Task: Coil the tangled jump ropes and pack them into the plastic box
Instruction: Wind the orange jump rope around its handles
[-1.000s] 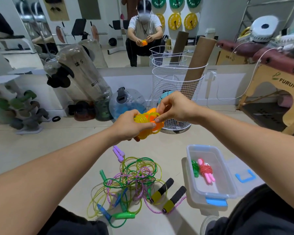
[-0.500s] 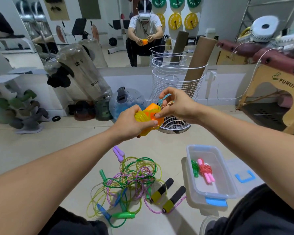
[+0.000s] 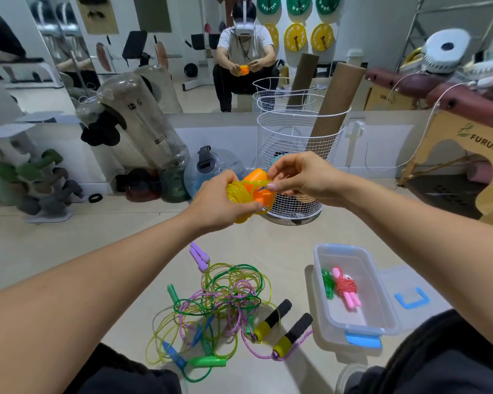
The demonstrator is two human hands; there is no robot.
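Two coiled ropes [image 3: 340,287] lie in our plastic box [image 3: 382,305] at five o'clock; our left hand [image 3: 219,200] grips the yellow rope [image 3: 236,191], right hand [image 3: 299,174] pinching its loop; the tangle [image 3: 225,305] at six o'clock remains.

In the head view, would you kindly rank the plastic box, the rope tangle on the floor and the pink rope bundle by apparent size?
1. Rope tangle, largest spread.
2. Plastic box, somewhat smaller.
3. Pink rope bundle, smallest; it lies inside the box.

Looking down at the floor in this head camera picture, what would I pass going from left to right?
Tangled jump ropes → black and yellow handles → plastic box holding two coiled ropes → its lid.
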